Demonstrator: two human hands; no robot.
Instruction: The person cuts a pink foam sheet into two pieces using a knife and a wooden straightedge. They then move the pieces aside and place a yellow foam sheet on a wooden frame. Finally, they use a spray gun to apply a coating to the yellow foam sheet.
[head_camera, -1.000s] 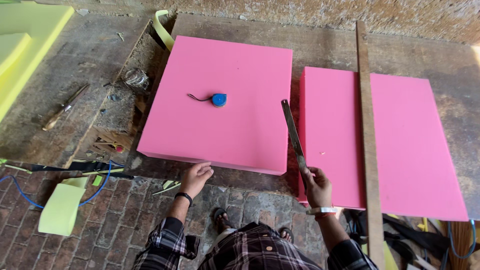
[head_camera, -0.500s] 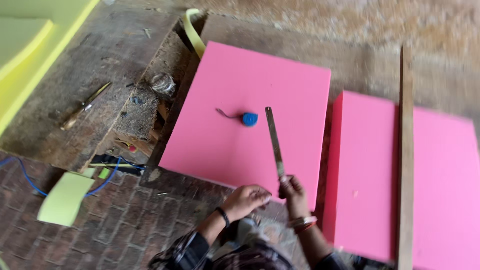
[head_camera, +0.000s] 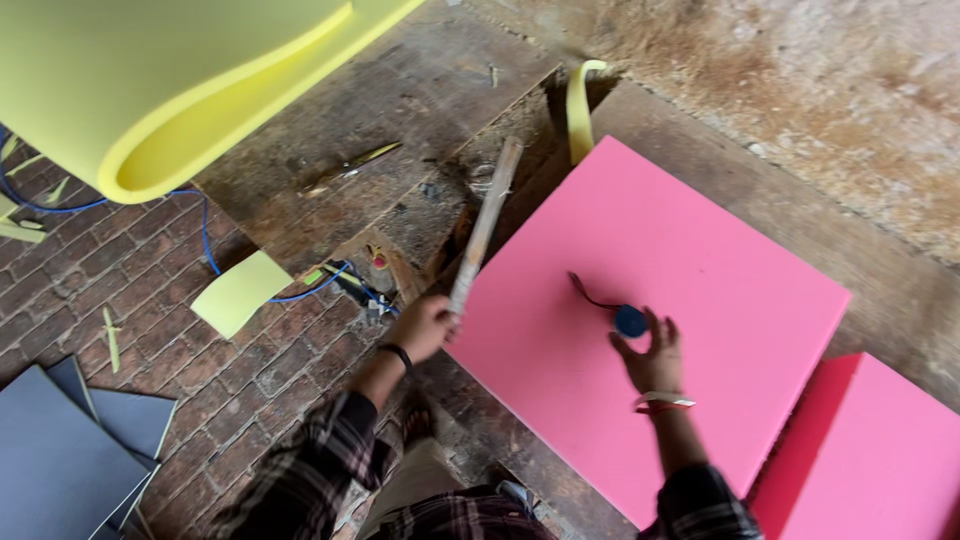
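Observation:
A thick pink foam slab (head_camera: 690, 260) lies on a worn wooden workbench (head_camera: 400, 130). On its middle rests a small blue round tape measure (head_camera: 629, 320) with a dark strap. My right hand (head_camera: 652, 358) hovers over the slab, fingers spread around the tape measure and touching it. My left hand (head_camera: 424, 325) grips the lower end of a long metal ruler (head_camera: 484, 225), which points up and away along the slab's left edge. A second pink slab (head_camera: 880, 460) lies at the lower right.
A rolled yellow foam sheet (head_camera: 170, 80) fills the upper left. A yellow strip (head_camera: 580, 105) stands at the slab's far corner. Grey boards (head_camera: 70, 450), a yellow offcut (head_camera: 240, 290) and a blue cable (head_camera: 205, 235) lie on the brick floor.
The ruler passed from my right hand to my left and swung to the slab's left edge. My right hand reached forward to the blue tape measure. The view shifted left.

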